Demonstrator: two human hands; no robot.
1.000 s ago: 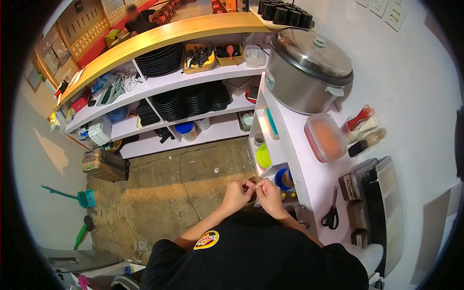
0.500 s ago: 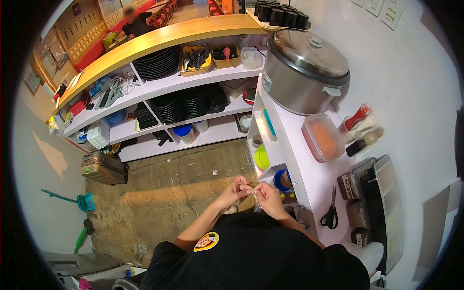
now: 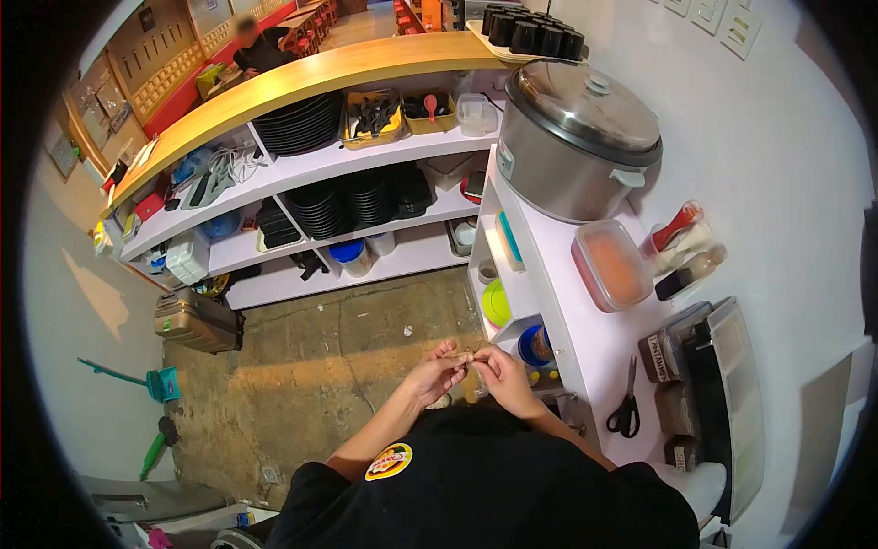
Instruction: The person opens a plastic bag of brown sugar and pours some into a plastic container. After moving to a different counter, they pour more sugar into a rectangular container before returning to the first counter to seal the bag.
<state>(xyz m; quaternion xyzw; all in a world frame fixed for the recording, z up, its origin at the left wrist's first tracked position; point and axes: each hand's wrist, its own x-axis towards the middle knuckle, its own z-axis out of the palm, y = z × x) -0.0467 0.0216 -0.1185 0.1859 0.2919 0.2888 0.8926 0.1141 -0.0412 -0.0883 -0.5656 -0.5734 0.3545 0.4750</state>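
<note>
My left hand and my right hand meet in front of my body, above the concrete floor. The fingers of each are pinched together, and the fingertips come together at one small spot. Whatever lies between them is too small to make out. To the right of my right hand are a blue-lidded jar and a lime-green lid in the side shelf. Black scissors lie on the white counter further right.
A large rice cooker, an orange-filled container and squeeze bottles stand on the right counter. Ahead, shelves hold black plates and trays. A suitcase stands at the left. A person sits beyond the wooden ledge.
My left hand has shifted slightly down and left, and my right hand has turned a little. The fingertips remain close together. The camera view has moved slightly.
</note>
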